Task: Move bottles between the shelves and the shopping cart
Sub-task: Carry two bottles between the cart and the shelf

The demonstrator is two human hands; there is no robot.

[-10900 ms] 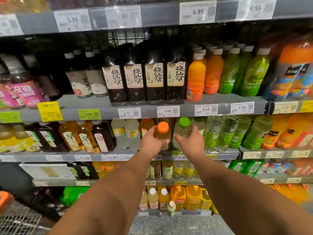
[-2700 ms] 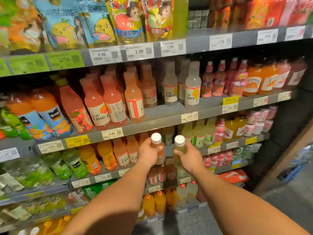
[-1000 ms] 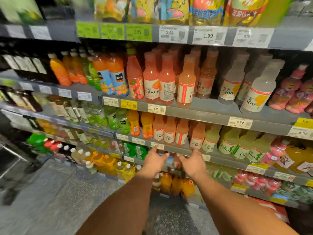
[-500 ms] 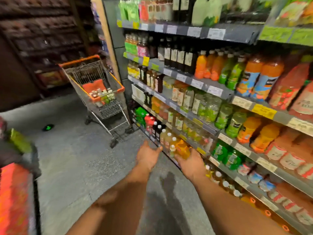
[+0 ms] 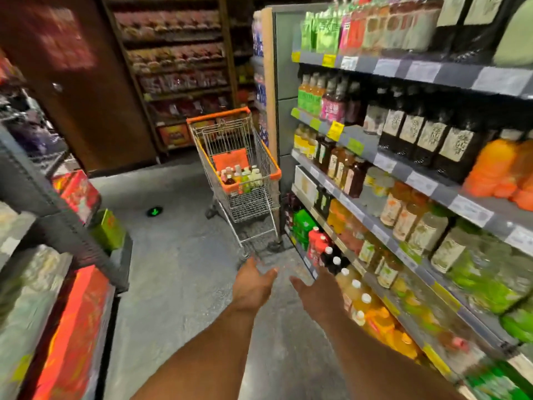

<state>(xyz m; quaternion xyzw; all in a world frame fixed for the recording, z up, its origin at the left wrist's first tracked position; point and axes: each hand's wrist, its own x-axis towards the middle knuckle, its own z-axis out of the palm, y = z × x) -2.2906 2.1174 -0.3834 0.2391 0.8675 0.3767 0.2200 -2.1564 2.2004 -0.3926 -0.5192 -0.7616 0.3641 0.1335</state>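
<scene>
reaching with both hands (image 5: 284, 287) empty and loose, shelf labels too blurred to read

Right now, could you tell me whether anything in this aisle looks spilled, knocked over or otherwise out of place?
Nothing stands out. The shopping cart stands upright beside the shelves, its bottles upright in the child seat. Shelf bottles stand in rows. Both hands are open and empty.

Bottles (image 5: 240, 178) fill cart (image 5: 261, 197) and shelves (image 5: 427, 184).
</scene>
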